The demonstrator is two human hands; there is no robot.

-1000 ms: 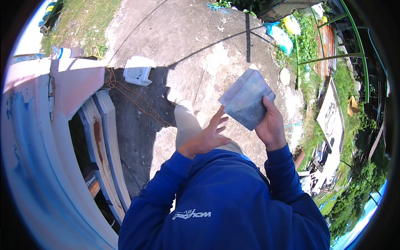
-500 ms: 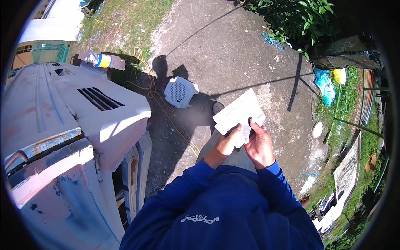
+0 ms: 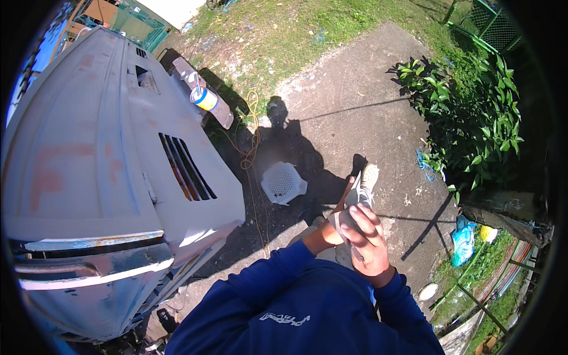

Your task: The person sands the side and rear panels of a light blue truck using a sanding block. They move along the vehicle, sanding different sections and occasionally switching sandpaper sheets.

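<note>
Both my hands are together in front of my body, around a pale, paper-like sheet seen nearly edge-on. My left hand is behind it, with fingers reaching up along its side and partly hidden. My right hand presses across its near part, fingers bent over and closed on it. The hands cover much of the sheet, so its folds are hard to make out. Just beyond the fingers a light shoe shows on the concrete.
On the left stands a vehicle body in patchy grey-pink primer. Near it are a white plastic stool, a yellow cord and a yellow-blue can on a plank. A leafy bush grows at the right.
The sheet was spread flat between both thumbs; now it is turned nearly edge-on and the right hand has come over it. The view has swung, shifting the vehicle and stool.
</note>
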